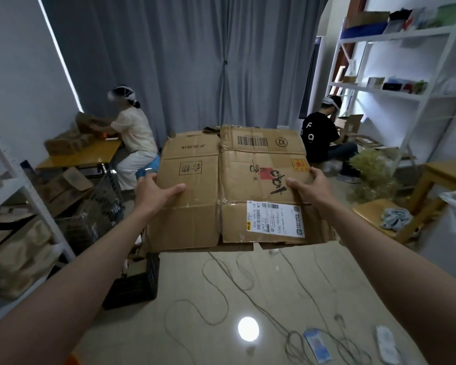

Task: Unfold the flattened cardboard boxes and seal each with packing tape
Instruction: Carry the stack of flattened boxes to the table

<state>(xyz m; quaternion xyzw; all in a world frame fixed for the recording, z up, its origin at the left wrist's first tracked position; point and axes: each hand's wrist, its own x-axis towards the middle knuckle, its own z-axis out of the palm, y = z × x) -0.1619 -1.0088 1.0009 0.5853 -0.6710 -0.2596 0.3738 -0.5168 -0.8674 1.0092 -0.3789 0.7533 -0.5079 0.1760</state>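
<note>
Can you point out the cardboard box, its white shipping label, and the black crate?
Box (195,214), head view, bare left panel.
Label (274,219), head view, middle of the sticker.
Crate (137,288), head view, its front wall.

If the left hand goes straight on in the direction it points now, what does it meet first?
The left hand already grips the left edge of the flattened brown cardboard box, thumb on top. Pointing forward and to the right, it would probably just slide further across the box's top face.

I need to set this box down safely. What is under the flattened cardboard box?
Under the flattened cardboard box: the table with loose cords. Its far edge is covered.
</note>
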